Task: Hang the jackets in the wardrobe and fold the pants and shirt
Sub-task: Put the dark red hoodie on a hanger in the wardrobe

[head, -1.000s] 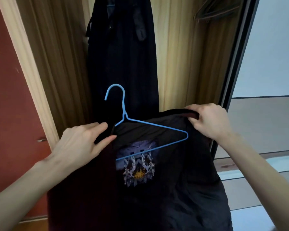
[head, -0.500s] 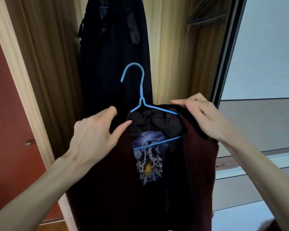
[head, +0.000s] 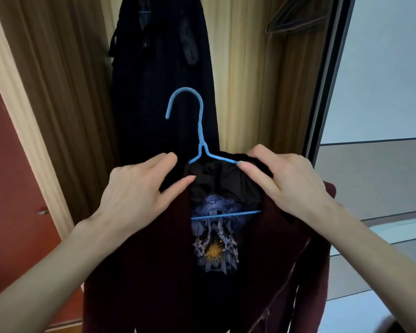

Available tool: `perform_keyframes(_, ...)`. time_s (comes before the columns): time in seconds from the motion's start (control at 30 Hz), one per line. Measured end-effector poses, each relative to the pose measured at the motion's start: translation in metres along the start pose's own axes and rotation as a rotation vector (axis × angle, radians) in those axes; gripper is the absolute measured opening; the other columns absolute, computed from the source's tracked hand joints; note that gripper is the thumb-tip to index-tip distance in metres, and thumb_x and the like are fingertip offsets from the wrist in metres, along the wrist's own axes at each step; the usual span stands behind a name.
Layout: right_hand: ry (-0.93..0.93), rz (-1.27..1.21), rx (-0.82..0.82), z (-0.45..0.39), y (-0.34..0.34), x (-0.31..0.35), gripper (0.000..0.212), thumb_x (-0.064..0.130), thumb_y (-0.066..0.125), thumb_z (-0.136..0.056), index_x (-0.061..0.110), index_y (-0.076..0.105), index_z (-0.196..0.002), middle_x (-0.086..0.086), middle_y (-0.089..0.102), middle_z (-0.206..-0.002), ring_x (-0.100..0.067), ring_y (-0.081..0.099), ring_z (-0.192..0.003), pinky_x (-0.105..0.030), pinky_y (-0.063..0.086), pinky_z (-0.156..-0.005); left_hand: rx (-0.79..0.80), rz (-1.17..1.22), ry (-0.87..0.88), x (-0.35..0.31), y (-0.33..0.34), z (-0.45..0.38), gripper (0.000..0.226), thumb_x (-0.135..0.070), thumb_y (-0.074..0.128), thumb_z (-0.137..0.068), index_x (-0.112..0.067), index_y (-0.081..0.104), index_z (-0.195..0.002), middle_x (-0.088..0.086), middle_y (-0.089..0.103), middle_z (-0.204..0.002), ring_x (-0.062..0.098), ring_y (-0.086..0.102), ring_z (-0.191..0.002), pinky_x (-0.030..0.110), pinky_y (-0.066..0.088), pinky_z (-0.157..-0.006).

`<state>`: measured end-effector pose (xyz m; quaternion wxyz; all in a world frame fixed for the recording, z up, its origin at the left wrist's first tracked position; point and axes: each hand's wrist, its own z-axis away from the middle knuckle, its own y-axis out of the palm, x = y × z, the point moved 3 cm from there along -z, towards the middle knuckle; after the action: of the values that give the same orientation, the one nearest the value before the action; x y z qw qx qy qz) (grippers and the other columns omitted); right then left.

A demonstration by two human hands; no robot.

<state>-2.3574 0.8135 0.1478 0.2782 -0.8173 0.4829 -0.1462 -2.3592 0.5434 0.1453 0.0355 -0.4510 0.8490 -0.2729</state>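
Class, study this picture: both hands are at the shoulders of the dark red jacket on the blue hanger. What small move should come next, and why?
Probably lift the blue hanger toward the rail: the dark red jacket appears seated on both its arms, the left hand and right hand grip the shoulders, and the hook is free beside the hung black coat.

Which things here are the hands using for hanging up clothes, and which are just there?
For the job:
- dark red jacket, held at the collar
- blue hanger inside it
- left hand, right hand
- wardrobe

Just there:
- black coat, already hanging
- spare hangers up top
- red door
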Motion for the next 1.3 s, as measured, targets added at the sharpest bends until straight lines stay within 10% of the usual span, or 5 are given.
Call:
perform_keyframes(0.43, 0.254, -0.159, -0.142, 0.026, -0.003, -0.034, 0.053, 0.074, 0.048, -0.095, 0.024, 0.063, -0.088, -0.003, 0.059, -0.055, -0.021, 0.059, -0.052, -0.042, 0.050, -0.053, 0.227, 0.218, -0.117, -0.002, 0.038, 0.029, 0.048, -0.068, 0.036, -0.102, -0.028, 0.054, -0.120, -0.019, 0.060, -0.110, 0.002, 0.060, -0.096, 0.027, 0.052, -0.070)
perform_keyframes(0.63, 0.205, -0.118, -0.078, 0.033, 0.003, -0.048, 0.050, 0.071, 0.044, -0.098, 0.025, 0.060, -0.088, 0.001, 0.057, -0.055, -0.018, 0.055, -0.050, -0.040, 0.047, -0.050, 0.304, 0.385, -0.130, -0.030, 0.065, 0.001, 0.041, -0.048, 0.031, -0.109, -0.023, 0.043, -0.079, -0.004, 0.045, -0.060, 0.018, 0.049, -0.055, 0.043, 0.044, -0.054)
perform_keyframes(0.83, 0.081, 0.021, -0.072, 0.060, 0.004, -0.074, 0.029, 0.043, 0.063, -0.096, 0.017, 0.061, -0.108, 0.003, 0.060, -0.102, -0.021, 0.060, -0.092, -0.036, 0.051, -0.072, 0.162, 0.120, -0.134, -0.042, 0.077, -0.017, 0.039, -0.043, 0.032, -0.109, -0.018, 0.052, -0.086, -0.007, 0.047, -0.060, 0.022, 0.053, -0.050, 0.041, 0.048, -0.047)
perform_keyframes(1.03, 0.205, 0.349, 0.115, 0.071, 0.027, -0.085, 0.031, 0.044, 0.060, -0.101, 0.014, 0.054, -0.106, -0.003, 0.063, -0.078, -0.034, 0.067, -0.064, -0.035, 0.041, -0.047, 0.126, -0.010, -0.134, -0.042, 0.086, -0.028, 0.038, -0.041, 0.033, -0.111, -0.020, 0.047, -0.083, -0.005, 0.046, -0.057, 0.025, 0.052, -0.045, 0.034, 0.040, -0.042)
perform_keyframes(1.3, 0.179, 0.152, 0.199, 0.033, 0.030, -0.080, 0.023, 0.032, 0.049, -0.107, 0.015, 0.040, -0.096, -0.004, 0.061, -0.083, -0.038, 0.067, -0.076, -0.041, 0.042, -0.057, 0.216, -0.052, -0.157, -0.044, 0.089, -0.029, 0.037, -0.041, 0.041, -0.109, -0.022, 0.046, -0.078, -0.005, 0.047, -0.057, 0.019, 0.050, -0.045, 0.039, 0.047, -0.042)
